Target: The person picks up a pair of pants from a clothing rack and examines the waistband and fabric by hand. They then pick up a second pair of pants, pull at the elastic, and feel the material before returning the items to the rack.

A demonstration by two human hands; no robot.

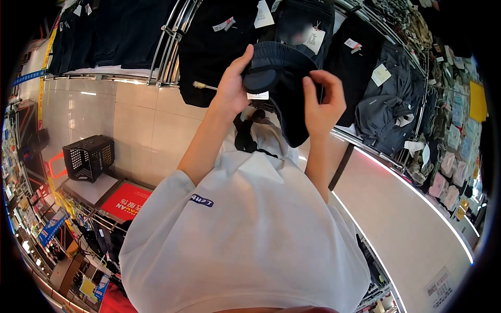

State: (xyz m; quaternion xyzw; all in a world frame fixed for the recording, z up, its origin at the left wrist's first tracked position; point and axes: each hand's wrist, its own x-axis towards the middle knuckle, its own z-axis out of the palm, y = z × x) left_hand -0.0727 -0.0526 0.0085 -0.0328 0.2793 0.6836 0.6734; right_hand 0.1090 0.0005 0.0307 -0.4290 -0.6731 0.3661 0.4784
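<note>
In front of my chest I hold up a pair of dark trousers (292,99), folded, with a gathered elastic waistband at the top. My left hand (235,81) grips the waistband's left end, its thumb pointing up along the edge and its other fingers hidden behind the cloth. At the right edge, my right hand (324,99) has its fingers curled and its thumb against the fabric. A white label (258,96) shows beside my left hand, partly covered by the cloth. More dark trousers (214,57) with paper tags lie just behind.
Metal rails (169,44) edge the display of dark clothing. Folded grey garments (383,117) lie to the right, above a white lit panel (407,198). A black basket (90,158) stands at the left near a red sign (125,201). Packaged goods (454,161) hang at the far right.
</note>
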